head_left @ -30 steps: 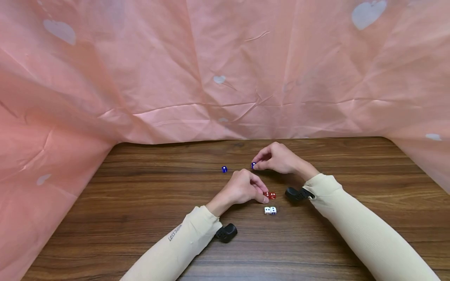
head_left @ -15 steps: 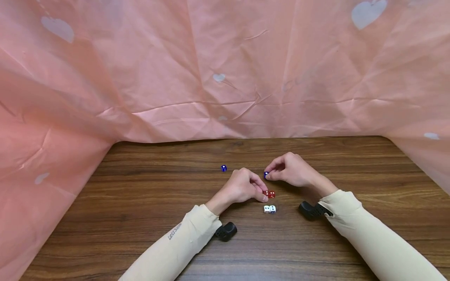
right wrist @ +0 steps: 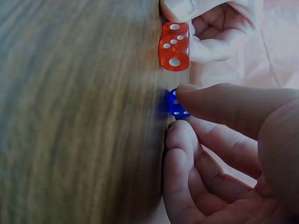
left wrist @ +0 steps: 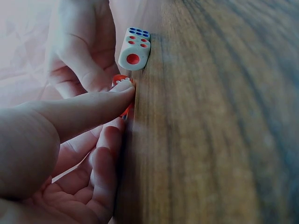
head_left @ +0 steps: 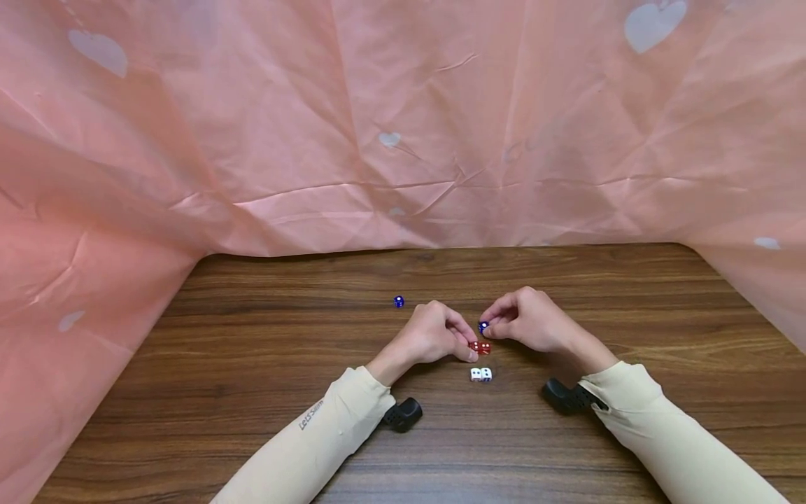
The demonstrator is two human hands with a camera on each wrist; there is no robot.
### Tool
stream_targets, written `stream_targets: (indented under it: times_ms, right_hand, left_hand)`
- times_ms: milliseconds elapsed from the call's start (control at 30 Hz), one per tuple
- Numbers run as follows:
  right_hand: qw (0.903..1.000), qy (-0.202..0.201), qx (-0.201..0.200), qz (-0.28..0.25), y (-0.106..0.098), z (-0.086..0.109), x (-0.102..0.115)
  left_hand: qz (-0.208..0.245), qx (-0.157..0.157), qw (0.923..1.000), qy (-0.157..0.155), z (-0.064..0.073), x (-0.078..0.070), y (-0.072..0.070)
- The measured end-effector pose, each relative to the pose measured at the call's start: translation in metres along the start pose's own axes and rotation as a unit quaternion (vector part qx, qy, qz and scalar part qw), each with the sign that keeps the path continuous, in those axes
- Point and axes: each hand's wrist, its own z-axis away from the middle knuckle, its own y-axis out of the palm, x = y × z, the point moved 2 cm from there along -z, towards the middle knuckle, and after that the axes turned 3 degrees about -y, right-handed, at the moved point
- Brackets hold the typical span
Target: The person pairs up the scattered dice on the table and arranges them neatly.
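Note:
Two red dice sit side by side on the table, and my left hand pinches the left one between thumb and fingers. Just behind them, my right hand holds a blue die at its fingertips. In the right wrist view this blue die is low by the tabletop, a small gap from the red dice. Two white dice touch each other nearer the front. From the left wrist, the thumb covers much of the red dice.
Another blue die lies alone farther back on the left. The brown wooden table reaches a pink curtain at the back and sides. A black wrist camera hangs below each sleeve.
My right hand has brought its blue die rightward and then toward the front, close behind the red dice. The left hand keeps its place at the red dice.

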Motion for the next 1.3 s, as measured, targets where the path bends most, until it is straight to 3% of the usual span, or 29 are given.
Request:
stream_targets:
  times_ms: [1300]
  right_hand:
    - [0.9994, 0.013, -0.033, -0.005, 0.008, 0.0041, 0.001]
  left_hand:
    - [-0.006, -0.002, 1.0, 0.0, -0.0018, 0.0017, 0.0011]
